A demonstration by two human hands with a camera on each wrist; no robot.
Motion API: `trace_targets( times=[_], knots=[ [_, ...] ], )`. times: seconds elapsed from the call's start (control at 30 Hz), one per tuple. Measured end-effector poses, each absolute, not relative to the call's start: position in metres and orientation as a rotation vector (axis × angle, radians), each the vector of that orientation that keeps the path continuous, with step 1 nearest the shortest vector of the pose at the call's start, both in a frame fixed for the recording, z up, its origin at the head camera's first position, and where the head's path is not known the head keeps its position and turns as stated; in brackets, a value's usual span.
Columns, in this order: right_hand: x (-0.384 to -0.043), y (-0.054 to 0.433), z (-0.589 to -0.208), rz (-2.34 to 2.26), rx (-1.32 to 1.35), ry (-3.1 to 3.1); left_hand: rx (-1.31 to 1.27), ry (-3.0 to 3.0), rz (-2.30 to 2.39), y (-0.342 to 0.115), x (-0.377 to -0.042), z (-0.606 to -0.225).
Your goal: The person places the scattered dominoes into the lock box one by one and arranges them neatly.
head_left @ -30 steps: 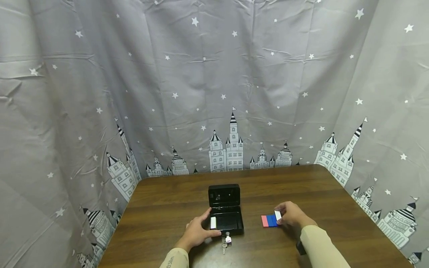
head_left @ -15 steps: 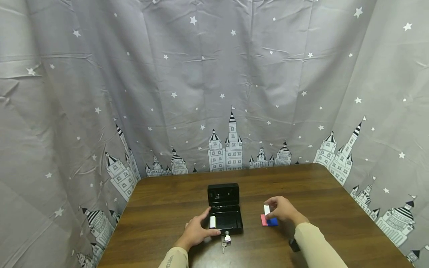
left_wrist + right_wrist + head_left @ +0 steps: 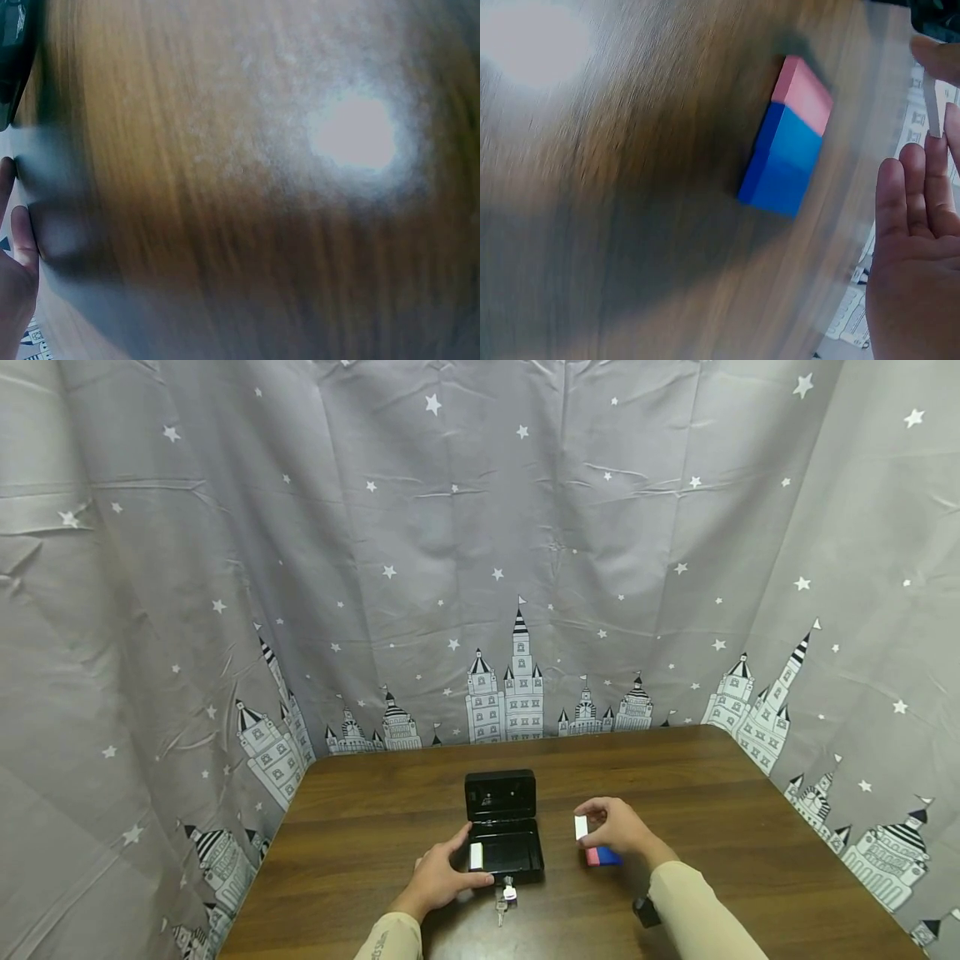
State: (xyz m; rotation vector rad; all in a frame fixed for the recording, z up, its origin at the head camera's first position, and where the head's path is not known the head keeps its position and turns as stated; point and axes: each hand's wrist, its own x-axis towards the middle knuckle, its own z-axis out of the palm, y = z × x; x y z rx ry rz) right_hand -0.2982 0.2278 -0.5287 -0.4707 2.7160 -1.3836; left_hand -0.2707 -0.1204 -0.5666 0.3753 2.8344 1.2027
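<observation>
A small black cash box stands on the table with its lid raised. Inside, along its left wall, lies a white block. My left hand rests against the box's left side, thumb along the front edge and index finger reaching the rear left corner. To the right, my right hand pinches a white block between thumb and fingers, raised over the table. Below that hand lie a pink block and blue blocks, side by side; the hand partly covers them in the head view.
Keys with a white tag hang at the front of the box. The wooden table reaches back to a grey curtain printed with castles and stars. A black device sits under the right wrist.
My right hand has lifted the white block off the blue blocks and carried it left past the pink one, towards the box. The left hand has stayed at the box.
</observation>
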Motion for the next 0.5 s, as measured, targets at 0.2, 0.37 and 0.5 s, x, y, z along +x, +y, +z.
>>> trace_targets(
  times=[0.2, 0.37, 0.5],
  knots=[
    [-0.3, 0.214, -0.528, -1.461, -0.465, 2.657, 0.392, 2.839, 1.202, -0.121, -0.27, -0.565],
    [-0.3, 0.203, -0.528, -1.527, -0.483, 2.612, 0.384, 2.845, 1.199, -0.121, -0.271, -0.566],
    [-0.298, 0.195, -0.53, -1.587, -0.507, 2.572, 0.382, 2.85, 1.185, -0.121, -0.271, -0.569]
  ],
)
